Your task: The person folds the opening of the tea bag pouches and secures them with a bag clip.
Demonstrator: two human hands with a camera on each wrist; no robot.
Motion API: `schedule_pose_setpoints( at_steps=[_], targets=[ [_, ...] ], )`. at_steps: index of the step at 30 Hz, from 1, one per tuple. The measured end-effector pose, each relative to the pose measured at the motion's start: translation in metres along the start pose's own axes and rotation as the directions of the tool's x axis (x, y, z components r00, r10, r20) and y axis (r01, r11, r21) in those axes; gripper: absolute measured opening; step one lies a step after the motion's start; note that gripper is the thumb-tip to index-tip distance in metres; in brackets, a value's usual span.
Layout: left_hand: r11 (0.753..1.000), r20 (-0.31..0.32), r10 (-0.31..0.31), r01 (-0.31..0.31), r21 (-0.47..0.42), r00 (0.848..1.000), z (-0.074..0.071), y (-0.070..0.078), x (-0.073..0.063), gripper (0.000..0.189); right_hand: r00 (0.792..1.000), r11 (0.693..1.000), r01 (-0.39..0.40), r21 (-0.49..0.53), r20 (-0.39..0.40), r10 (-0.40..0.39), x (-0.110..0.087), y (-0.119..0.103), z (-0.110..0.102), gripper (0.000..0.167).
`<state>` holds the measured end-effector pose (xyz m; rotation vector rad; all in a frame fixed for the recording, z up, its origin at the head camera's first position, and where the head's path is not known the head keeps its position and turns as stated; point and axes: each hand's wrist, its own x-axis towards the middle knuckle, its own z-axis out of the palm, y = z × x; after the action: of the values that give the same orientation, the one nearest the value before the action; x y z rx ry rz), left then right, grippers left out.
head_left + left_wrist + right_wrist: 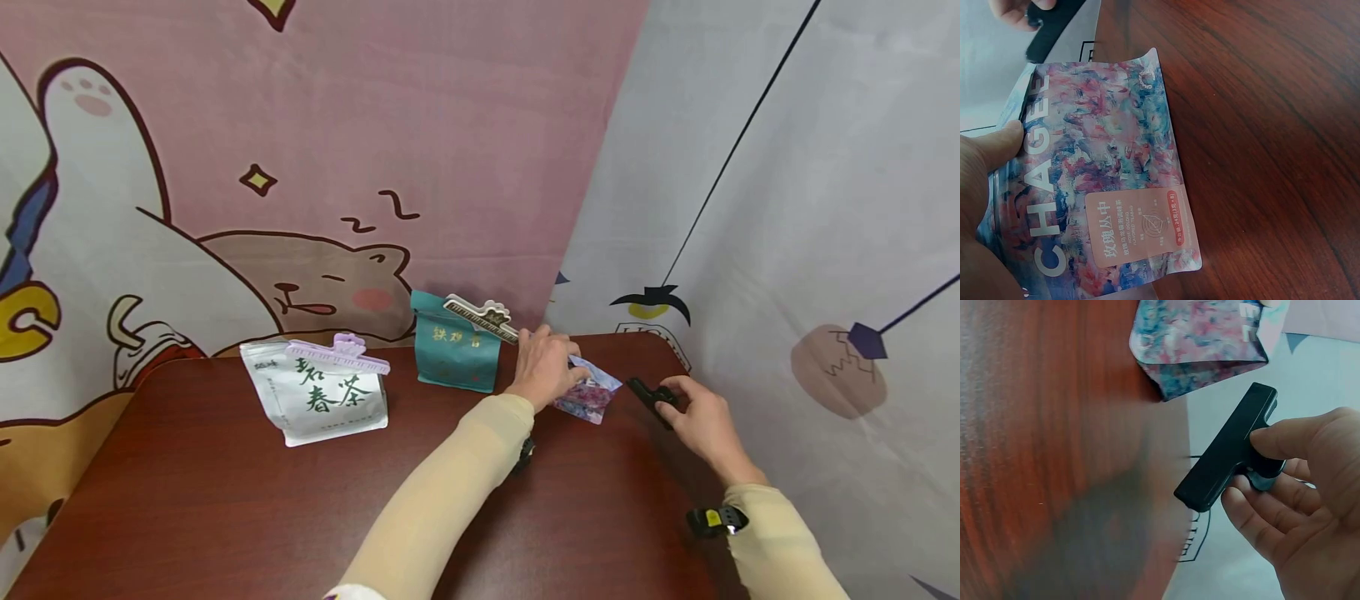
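Observation:
My left hand (546, 367) grips the top edge of a colourful CHAGEE tea bag (1104, 150), thumb on its printed face in the left wrist view. The bag stands on the table, painted in pink, blue and purple, with a pink label. To its right, my right hand (705, 421) pinches a black bag clip (1229, 447) between thumb and fingers. The clip is apart from the bag, a short way from its side. Whether the clip's jaws are parted I cannot tell.
Left of the hands stands a teal tea bag (453, 354) with a white clip (480, 317) across its top. Farther left is a white tea bag (330, 412) with a lilac clip (341, 354). The brown table (300, 517) meets printed cloth (480, 150) behind and at the right.

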<state>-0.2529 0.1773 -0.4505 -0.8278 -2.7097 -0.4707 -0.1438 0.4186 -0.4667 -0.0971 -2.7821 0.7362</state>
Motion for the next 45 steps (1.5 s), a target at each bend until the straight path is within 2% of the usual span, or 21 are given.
schedule_pose_setpoints(
  at_steps=[8,16,22,31,45],
  targets=[
    [1.0,0.017,-0.001,0.001,0.008,1.0,0.0,-0.001,-0.001,0.03,0.995,0.996,0.088,-0.004,-0.055,-0.088,0.003,-0.009,-0.009,0.03],
    [1.0,0.022,-0.005,0.005,0.011,1.0,0.002,-0.003,-0.001,0.03,0.986,0.989,0.143,-0.02,-0.086,-0.145,0.007,-0.02,-0.01,0.029],
    [1.0,0.022,0.002,-0.002,0.009,1.0,0.002,-0.002,-0.001,0.03,0.987,0.99,0.141,-0.007,-0.078,-0.141,0.009,-0.03,-0.009,0.024],
    [1.0,0.01,0.02,-0.02,0.0,1.0,0.002,-0.001,-0.001,0.03,0.997,0.997,0.07,-0.019,-0.025,-0.07,0.015,-0.044,-0.01,0.018],
    [1.0,0.002,0.023,-0.023,0.003,1.0,0.001,-0.001,0.0,0.03,0.992,0.992,0.121,-0.038,-0.027,-0.122,0.029,-0.057,-0.008,0.009]
  ],
)
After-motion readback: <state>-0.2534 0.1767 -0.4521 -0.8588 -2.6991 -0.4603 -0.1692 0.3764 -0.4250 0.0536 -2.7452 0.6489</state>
